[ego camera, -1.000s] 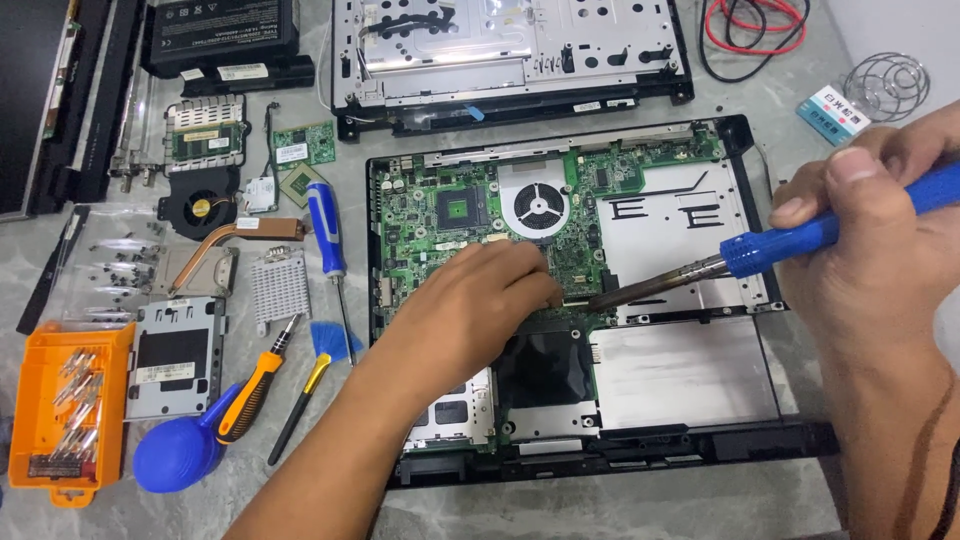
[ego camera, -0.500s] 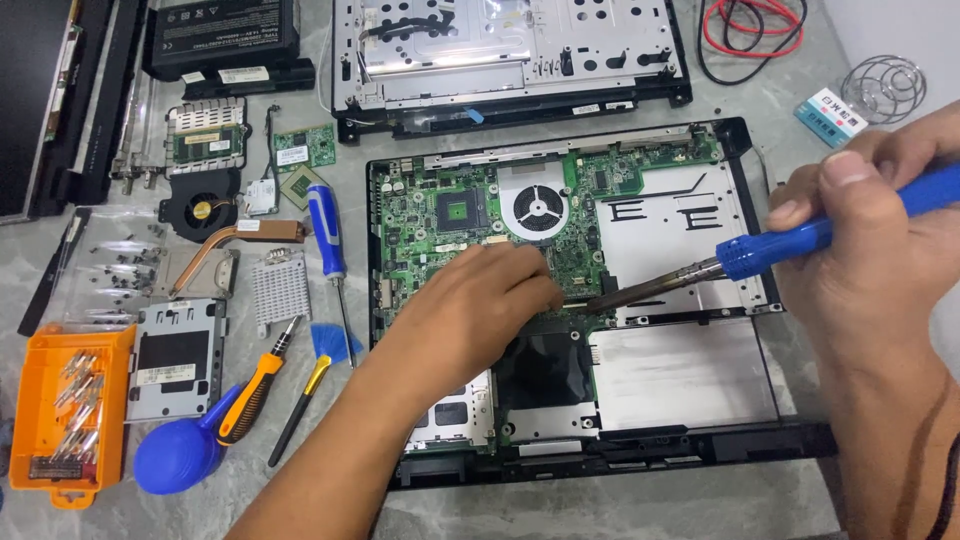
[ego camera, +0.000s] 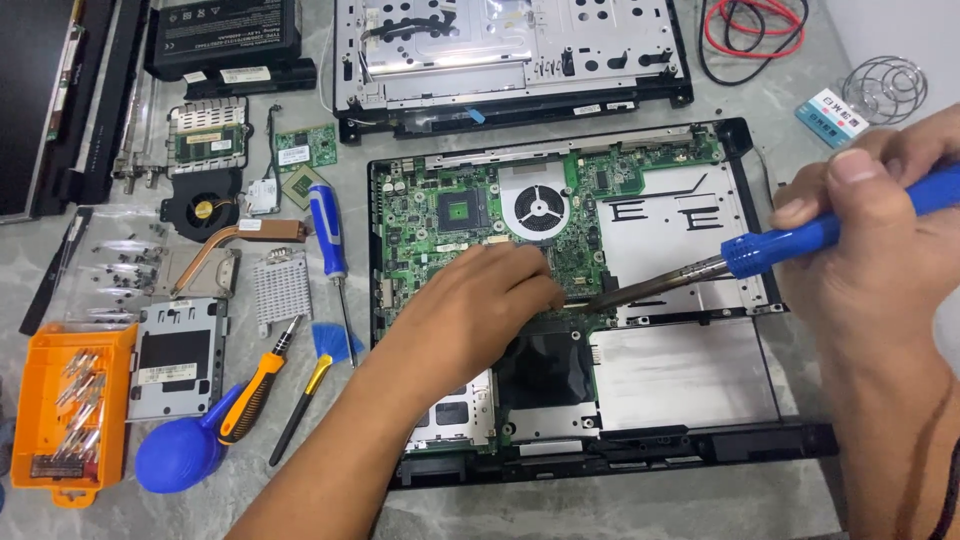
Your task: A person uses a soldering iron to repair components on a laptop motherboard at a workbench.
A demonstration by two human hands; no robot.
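I am working with both hands bare: left hand (ego camera: 480,310) and right hand (ego camera: 880,240) are showing no gloves or rings. Forearms are showing no sleeves. A thin dark cord is circling my right wrist.

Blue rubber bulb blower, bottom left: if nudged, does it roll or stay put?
The blue bulb blower is round, so probably apt to roll, though the orange-handled screwdriver lying across it may check that. It looks hollow and soft: likely light and squashy when gripped.

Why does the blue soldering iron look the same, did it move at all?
No. The blue soldering iron in the right hand keeps its tip at the same spot on the green circuit board, just below the round fan.
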